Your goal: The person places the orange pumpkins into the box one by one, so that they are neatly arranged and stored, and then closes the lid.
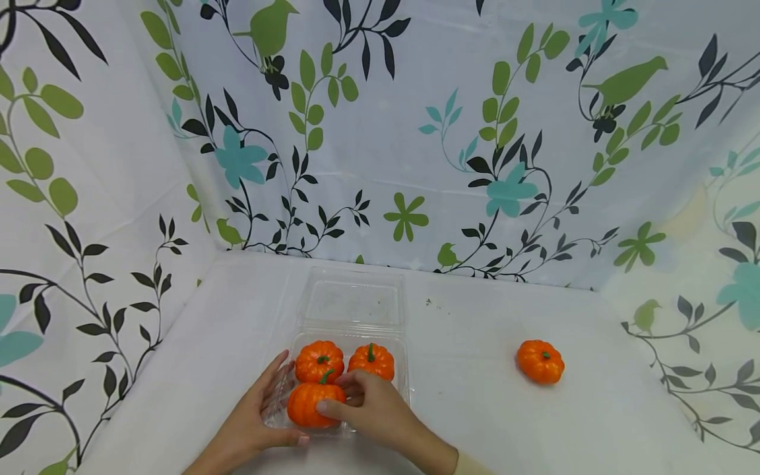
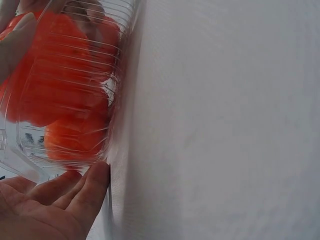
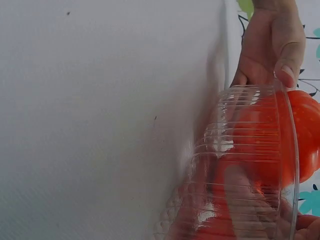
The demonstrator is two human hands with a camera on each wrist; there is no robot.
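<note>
A clear plastic clamshell container (image 1: 405,389) lies with its lid (image 1: 353,303) folded back away from me. Inside it sit two small orange pumpkins, a back-left one (image 1: 318,359) and a back-right one (image 1: 380,360). My right hand (image 1: 380,409) grips a third pumpkin (image 1: 310,406) at the container's front left, thumb on its near side and fingers behind it. With fingers straight against the container's left side, my left hand (image 1: 252,415) steadies it, the thumb along the front rim. Through the ribbed wall in the left wrist view, orange pumpkins (image 2: 75,135) show beside the left hand's fingertips (image 2: 97,175).
Another small orange pumpkin (image 1: 540,361) rests alone on the white-covered table (image 1: 463,409), well right of the container. Curtains (image 1: 404,132) printed with leaves and birds hang behind and at both sides. Small dark specks (image 1: 433,303) dot the cloth beyond the container.
</note>
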